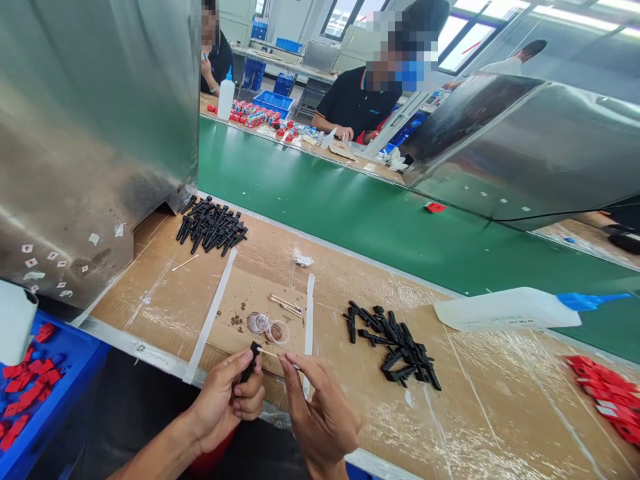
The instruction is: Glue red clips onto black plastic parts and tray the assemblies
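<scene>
While the left hand (pixel 227 400) pinches a small black plastic part (pixel 250 362) upright at the near edge of the worktop (pixel 500 413), the right hand (pixel 320 410) holds a thin swab stick (pixel 277 355) between thumb and fingertips, its tip touching the top of the part. Both hands are closed narrowly on what they carry. The step in hand looks like dabbing something onto the part, a job that calls for a steady, light touch at the tip and a firm hold on the piece.

Just beyond the hands, two small clear dishes (pixel 269 327) sit on a taped cardboard sheet, with spare sticks (pixel 286 304) lying a little farther on. To the right, a loose heap of black parts (pixel 395 343) lies within reach; a second pile of black parts (pixel 213 227) rests at the far left, beside a steel housing (pixel 95 127). A white squeeze bottle (pixel 510 309) with a blue nozzle lies on its side at the right, red parts (pixel 607 393) nearby. A blue bin (pixel 70 363) of red pieces sits at the near left. Across the green conveyor belt (pixel 350 207), other workers sit at their own bench.
</scene>
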